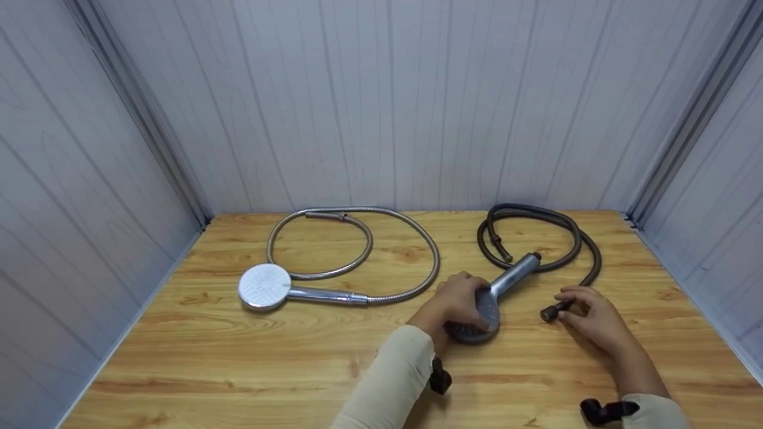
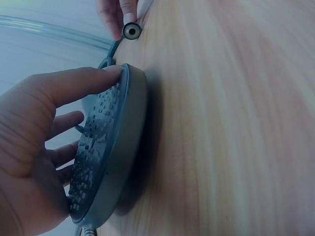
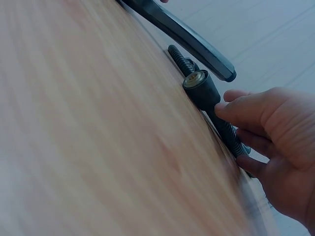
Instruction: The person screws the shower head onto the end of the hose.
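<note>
A dark grey shower head (image 1: 489,310) lies face up at the right of the table, its handle (image 1: 515,277) slanting away to the back right. My left hand (image 1: 459,298) grips its round head; in the left wrist view the thumb lies at the rim (image 2: 135,108) and the other fingers reach across the nozzles. To the right, my right hand (image 1: 596,319) holds a black hose (image 1: 598,256) just behind its end nut (image 1: 548,314). In the right wrist view the nut's open end (image 3: 195,79) shows a brass-coloured inside. Hose and handle are apart.
A chrome shower head (image 1: 265,287) with a silver hose (image 1: 435,256) joined to its handle lies on the left. The black hose's other end (image 1: 506,257) rests in its coil behind the grey handle. White panel walls (image 1: 387,107) enclose the wooden table (image 1: 268,369).
</note>
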`<state>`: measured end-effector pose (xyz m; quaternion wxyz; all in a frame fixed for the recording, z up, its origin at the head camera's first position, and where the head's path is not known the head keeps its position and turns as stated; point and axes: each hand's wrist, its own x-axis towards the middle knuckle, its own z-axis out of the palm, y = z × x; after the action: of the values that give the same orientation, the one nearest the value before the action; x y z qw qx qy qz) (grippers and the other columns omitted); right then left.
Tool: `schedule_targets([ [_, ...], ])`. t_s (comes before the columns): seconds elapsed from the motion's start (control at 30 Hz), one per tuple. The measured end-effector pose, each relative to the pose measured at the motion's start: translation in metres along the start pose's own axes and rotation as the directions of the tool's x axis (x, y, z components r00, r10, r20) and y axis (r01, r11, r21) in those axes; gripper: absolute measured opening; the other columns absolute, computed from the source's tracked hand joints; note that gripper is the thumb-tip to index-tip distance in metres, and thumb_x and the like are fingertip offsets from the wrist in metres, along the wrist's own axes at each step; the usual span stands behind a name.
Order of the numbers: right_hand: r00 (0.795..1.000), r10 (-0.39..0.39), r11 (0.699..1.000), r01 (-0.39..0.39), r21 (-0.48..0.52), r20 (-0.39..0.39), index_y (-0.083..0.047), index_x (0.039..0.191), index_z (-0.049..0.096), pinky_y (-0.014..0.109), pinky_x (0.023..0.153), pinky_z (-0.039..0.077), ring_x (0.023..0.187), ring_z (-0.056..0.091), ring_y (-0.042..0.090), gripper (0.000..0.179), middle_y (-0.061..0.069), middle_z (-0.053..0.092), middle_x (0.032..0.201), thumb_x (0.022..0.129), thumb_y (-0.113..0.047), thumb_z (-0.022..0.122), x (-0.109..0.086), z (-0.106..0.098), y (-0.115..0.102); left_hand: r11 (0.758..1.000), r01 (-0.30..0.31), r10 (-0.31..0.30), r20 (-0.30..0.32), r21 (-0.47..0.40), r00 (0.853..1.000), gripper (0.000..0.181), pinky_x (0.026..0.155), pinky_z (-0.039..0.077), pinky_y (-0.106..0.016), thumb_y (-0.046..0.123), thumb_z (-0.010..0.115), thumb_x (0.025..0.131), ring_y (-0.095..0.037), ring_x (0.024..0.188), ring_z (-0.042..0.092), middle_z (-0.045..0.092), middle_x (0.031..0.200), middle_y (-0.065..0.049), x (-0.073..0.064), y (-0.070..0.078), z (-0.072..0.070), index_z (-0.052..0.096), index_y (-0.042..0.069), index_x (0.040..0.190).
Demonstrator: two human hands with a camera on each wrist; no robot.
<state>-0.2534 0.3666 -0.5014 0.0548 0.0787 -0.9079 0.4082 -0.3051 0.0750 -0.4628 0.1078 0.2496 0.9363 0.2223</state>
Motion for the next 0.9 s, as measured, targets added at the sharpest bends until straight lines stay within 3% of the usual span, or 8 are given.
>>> schedule_targets([
  [0.27,0.999,-0.033,0.999,0.033,-0.001,-0.007,0.001,0.116,0.067,0.059,0.104,0.032,0.126,0.043,0.045,0.031,0.024,0.052,0.132,0.086,0.001,0.07,0.0,0.002,-0.001,0.997,-0.043,0.041,0.042,0.061,0.998,0.073,0.092,0.038,-0.029,0.036,0.087,0.067,-0.011,0.106,0.048,0.053,0.125,0.006,-0.002,-0.003,-0.008,0.059,0.028,0.134],
  [0.47,0.998,-0.064,0.998,0.064,-0.008,0.008,-0.001,0.114,0.069,0.056,0.103,0.032,0.122,0.048,0.041,0.027,0.02,0.058,0.125,0.087,0.001,0.069,-0.001,0.003,-0.001,0.995,-0.077,0.074,0.055,0.063,0.996,0.069,0.111,0.027,-0.046,0.03,0.086,0.069,-0.01,0.116,0.049,0.056,0.128,0.008,-0.003,-0.001,-0.011,0.06,0.025,0.133],
  [0.67,0.997,-0.069,0.997,0.07,-0.035,0.037,0.002,0.119,0.067,0.061,0.104,0.029,0.126,0.044,0.045,0.032,0.023,0.056,0.128,0.087,0.004,0.066,-0.001,0.003,-0.001,0.995,-0.062,0.057,0.063,0.074,0.996,0.07,0.113,0.023,-0.049,0.031,0.086,0.069,-0.012,0.122,0.047,0.055,0.128,0.007,-0.002,0.002,-0.01,0.059,0.027,0.134],
  [0.9,0.996,-0.073,0.997,0.074,-0.025,0.044,0.003,0.113,0.069,0.064,0.104,0.026,0.126,0.041,0.049,0.026,0.026,0.054,0.128,0.087,0.005,0.066,-0.001,0.003,-0.004,0.997,-0.068,0.065,0.07,0.041,0.995,0.075,0.113,0.019,-0.055,0.028,0.086,0.069,-0.013,0.125,0.046,0.053,0.132,0.006,0.0,0.003,-0.012,0.055,0.03,0.137],
])
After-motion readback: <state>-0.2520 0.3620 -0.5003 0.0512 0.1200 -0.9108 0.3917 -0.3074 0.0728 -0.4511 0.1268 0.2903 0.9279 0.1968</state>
